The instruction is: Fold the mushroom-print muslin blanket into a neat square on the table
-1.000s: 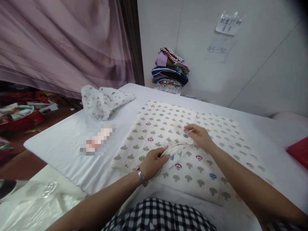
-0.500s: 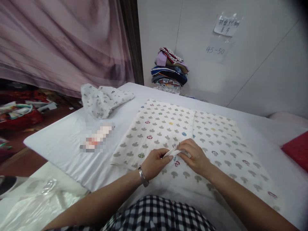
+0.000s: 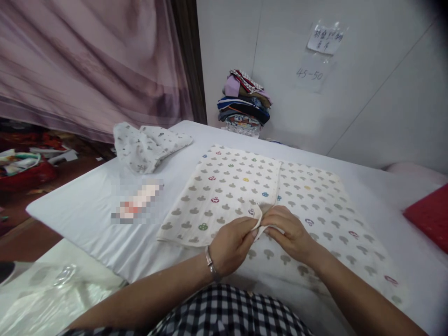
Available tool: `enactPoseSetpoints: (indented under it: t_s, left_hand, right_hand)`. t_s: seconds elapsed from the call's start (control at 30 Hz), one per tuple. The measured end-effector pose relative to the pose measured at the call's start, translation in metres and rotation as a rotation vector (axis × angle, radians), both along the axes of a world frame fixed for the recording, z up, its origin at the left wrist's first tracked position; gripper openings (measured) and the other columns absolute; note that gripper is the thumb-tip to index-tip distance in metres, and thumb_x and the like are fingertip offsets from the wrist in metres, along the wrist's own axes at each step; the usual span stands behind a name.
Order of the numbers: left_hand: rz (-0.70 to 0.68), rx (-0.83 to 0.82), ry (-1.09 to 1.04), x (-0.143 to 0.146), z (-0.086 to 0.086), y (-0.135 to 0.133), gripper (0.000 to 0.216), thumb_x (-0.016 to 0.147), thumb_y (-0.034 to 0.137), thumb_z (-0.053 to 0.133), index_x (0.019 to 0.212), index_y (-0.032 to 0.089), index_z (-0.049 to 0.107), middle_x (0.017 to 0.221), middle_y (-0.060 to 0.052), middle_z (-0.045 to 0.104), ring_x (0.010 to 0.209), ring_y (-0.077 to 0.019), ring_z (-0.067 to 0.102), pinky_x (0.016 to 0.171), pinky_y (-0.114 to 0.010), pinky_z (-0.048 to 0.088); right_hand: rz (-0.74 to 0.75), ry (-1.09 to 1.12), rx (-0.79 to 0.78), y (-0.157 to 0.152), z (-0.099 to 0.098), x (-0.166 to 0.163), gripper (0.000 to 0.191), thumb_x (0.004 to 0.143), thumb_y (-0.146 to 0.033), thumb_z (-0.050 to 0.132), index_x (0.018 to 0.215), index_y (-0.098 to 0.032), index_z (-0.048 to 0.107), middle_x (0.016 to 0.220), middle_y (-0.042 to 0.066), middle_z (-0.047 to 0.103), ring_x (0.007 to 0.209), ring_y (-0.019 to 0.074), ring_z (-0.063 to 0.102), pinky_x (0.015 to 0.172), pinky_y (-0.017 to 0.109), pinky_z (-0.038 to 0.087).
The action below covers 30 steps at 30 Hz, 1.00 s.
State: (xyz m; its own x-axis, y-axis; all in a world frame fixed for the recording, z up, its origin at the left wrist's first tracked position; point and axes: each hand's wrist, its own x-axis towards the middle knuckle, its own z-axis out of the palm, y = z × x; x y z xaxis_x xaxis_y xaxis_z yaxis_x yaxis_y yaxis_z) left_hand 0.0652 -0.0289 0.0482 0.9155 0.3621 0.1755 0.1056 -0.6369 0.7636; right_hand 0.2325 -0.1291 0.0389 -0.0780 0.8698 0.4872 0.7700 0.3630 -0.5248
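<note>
A cream cloth printed with small mushrooms (image 3: 227, 186) lies spread on the white bed (image 3: 87, 205), its left half folded over the rest. My left hand (image 3: 231, 242), with a metal bracelet at the wrist, pinches the cloth's near edge. Right beside it, my right hand (image 3: 290, 233) pinches the same edge, and the two hands touch at the fingertips. A small fold of fabric stands up between them.
A crumpled white printed garment (image 3: 147, 144) lies at the bed's far left. A stack of folded clothes (image 3: 243, 105) stands against the wall. A red cushion (image 3: 430, 217) is at the right edge. Clear plastic (image 3: 49, 294) lies near left; a mauve curtain (image 3: 91, 65) hangs behind.
My right hand came back from the middle of the cloth toward me and met the left hand at the near edge. Both hands now pinch the edge together.
</note>
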Motion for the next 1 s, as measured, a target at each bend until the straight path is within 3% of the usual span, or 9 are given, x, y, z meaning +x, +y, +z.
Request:
enactPoseSetpoints:
  t_s: [0.1,0.23,0.37,0.5,0.63,0.7,0.8,0.87,1.0]
  left_hand:
    - [-0.022,0.093,0.012,-0.002,0.002,-0.004,0.025,0.09,0.024,0.03,0.093,0.019,0.055,0.09,-0.004,0.058,0.086,-0.0141,0.052,0.079,-0.027,0.041]
    - [-0.016,0.287,-0.013,-0.005,-0.003,-0.006,0.028,0.084,0.031,0.047,0.11,0.019,0.05,0.104,-0.006,0.059,0.095,-0.0183,0.054,0.082,-0.031,0.043]
    - [-0.003,0.486,0.039,-0.005,-0.008,-0.006,0.021,0.087,0.023,0.04,0.101,0.02,0.054,0.094,-0.005,0.062,0.086,-0.0183,0.057,0.075,-0.032,0.045]
    - [-0.014,0.548,-0.009,-0.005,-0.007,-0.006,0.022,0.084,0.017,0.037,0.099,0.018,0.054,0.09,-0.006,0.063,0.082,-0.0173,0.059,0.073,-0.031,0.047]
    - [-0.047,0.543,-0.058,-0.004,-0.01,-0.007,0.021,0.083,0.016,0.036,0.094,0.019,0.054,0.082,-0.004,0.063,0.076,-0.0153,0.059,0.069,-0.028,0.048]
    - [-0.073,0.534,-0.053,-0.004,-0.014,-0.008,0.019,0.083,0.016,0.037,0.093,0.02,0.053,0.08,-0.002,0.062,0.073,-0.015,0.059,0.066,-0.026,0.047]
    - [-0.121,0.533,-0.022,-0.004,-0.021,-0.009,0.017,0.084,0.017,0.037,0.092,0.02,0.051,0.08,-0.002,0.062,0.072,-0.0151,0.059,0.063,-0.025,0.047]
    - [-0.149,0.539,0.004,-0.004,-0.025,-0.009,0.015,0.085,0.018,0.037,0.091,0.021,0.05,0.08,-0.001,0.063,0.071,-0.0152,0.059,0.062,-0.025,0.046]
    - [-0.185,0.571,0.017,-0.002,-0.033,-0.007,0.012,0.086,0.02,0.037,0.089,0.02,0.049,0.078,-0.001,0.063,0.07,-0.0156,0.059,0.061,-0.025,0.046]
  right_hand:
    - [-0.028,0.025,-0.015,-0.001,0.002,0.001,0.02,0.086,-0.017,0.046,0.104,-0.024,0.052,0.095,0.005,0.06,0.093,0.0188,0.054,0.083,0.037,0.042]
    - [-0.007,-0.017,-0.003,-0.002,0.004,0.001,0.027,0.087,-0.019,0.045,0.113,-0.024,0.048,0.099,0.007,0.059,0.096,0.0196,0.053,0.084,0.039,0.042]
    - [-0.011,-0.069,-0.034,-0.004,0.009,-0.002,0.013,0.085,-0.019,0.047,0.095,-0.023,0.055,0.095,0.007,0.057,0.093,0.0189,0.053,0.08,0.036,0.045]
    - [-0.025,-0.113,-0.003,-0.006,0.004,0.004,0.01,0.084,-0.02,0.05,0.093,-0.022,0.053,0.116,0.009,0.051,0.113,0.022,0.044,0.093,0.04,0.039]
    - [0.018,-0.15,-0.025,0.0,-0.015,0.027,0.024,0.085,-0.017,0.046,0.108,-0.024,0.05,0.104,0.006,0.059,0.106,0.0174,0.05,0.094,0.037,0.038]
    - [0.003,-0.167,-0.069,0.007,-0.026,0.044,0.026,0.084,-0.015,0.046,0.107,-0.025,0.054,0.11,0.006,0.058,0.111,0.0184,0.047,0.096,0.038,0.036]
    - [-0.167,-0.058,-0.189,0.023,-0.04,0.078,0.035,0.079,-0.012,0.049,0.111,-0.024,0.055,0.127,0.007,0.047,0.121,0.0223,0.038,0.1,0.043,0.032]
    - [-0.421,0.211,-0.324,0.039,-0.045,0.102,0.037,0.075,-0.011,0.052,0.111,-0.022,0.056,0.125,0.007,0.05,0.117,0.0222,0.043,0.098,0.041,0.036]
    - [-0.822,0.694,-0.551,0.08,-0.049,0.145,0.028,0.079,-0.021,0.052,0.106,-0.014,0.055,0.106,0.012,0.06,0.085,0.0188,0.062,0.07,0.031,0.053]
